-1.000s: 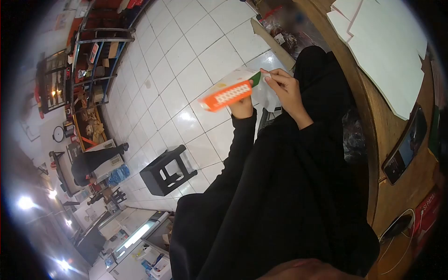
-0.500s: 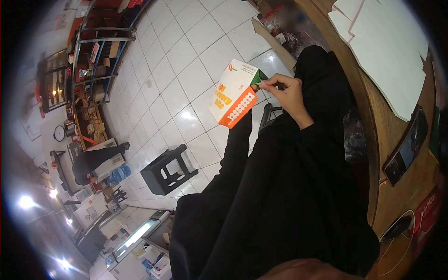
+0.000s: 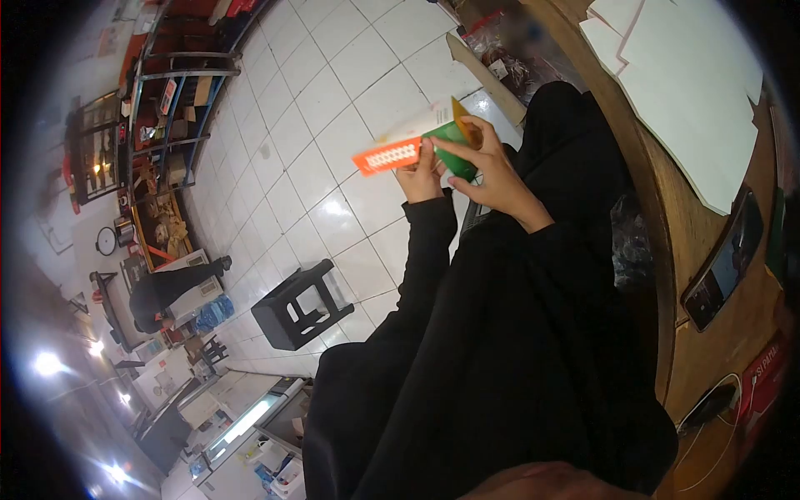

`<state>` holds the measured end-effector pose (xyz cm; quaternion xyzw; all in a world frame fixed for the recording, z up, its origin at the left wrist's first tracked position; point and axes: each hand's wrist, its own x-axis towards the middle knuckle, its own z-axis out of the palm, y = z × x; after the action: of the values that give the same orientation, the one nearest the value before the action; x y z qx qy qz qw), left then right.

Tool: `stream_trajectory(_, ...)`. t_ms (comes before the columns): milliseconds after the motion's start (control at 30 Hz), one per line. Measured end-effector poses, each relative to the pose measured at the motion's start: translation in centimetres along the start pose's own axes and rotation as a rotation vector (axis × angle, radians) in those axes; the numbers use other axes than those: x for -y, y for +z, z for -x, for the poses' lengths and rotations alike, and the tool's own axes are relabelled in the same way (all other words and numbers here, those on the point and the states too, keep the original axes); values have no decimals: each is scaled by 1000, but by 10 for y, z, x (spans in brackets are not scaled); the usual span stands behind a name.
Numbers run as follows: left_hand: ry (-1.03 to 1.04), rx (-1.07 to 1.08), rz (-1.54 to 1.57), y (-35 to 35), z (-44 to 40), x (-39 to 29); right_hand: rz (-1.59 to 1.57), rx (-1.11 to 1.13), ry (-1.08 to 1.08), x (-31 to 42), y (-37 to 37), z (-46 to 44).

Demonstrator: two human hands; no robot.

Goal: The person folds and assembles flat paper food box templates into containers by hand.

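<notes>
A printed cardboard box (image 3: 387, 157) is held up over the floor, in front of my black-clothed lap. One narrow side is orange with white round marks; the end facing me is green, with a yellow edge at the top. From below, my left hand (image 3: 421, 179) grips it, thumb up at the corner where orange and green meet. My right hand (image 3: 497, 179) is on the green end, its fingers reaching across it and over the yellow edge, thumb at the lower edge. The box's contents, if any, are hidden.
A wooden table (image 3: 658, 208) curves along the right, bearing white sheets (image 3: 692, 92), a phone (image 3: 723, 262) and a white cable (image 3: 737, 408). A black plastic stool (image 3: 304, 304) lies on the tiled floor. Shelves (image 3: 179, 108) and a bending person (image 3: 171, 292) are at the left.
The box has turned, so its green end now faces me and its broad white face shows less. My left hand has come into view beneath it, and my right hand's fingers have spread across the end.
</notes>
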<state>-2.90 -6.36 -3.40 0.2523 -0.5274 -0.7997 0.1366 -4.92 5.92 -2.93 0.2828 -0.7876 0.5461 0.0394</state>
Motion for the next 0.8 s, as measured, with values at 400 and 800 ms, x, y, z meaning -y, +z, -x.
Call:
stream_trajectory(400, 201, 656, -745, -6, 11, -14, -453, -90, 651, -17, 4, 8)
stream_trajectory(800, 744, 343, -876, -29, 25, -9, -626, -212, 412, -3, -3, 3)
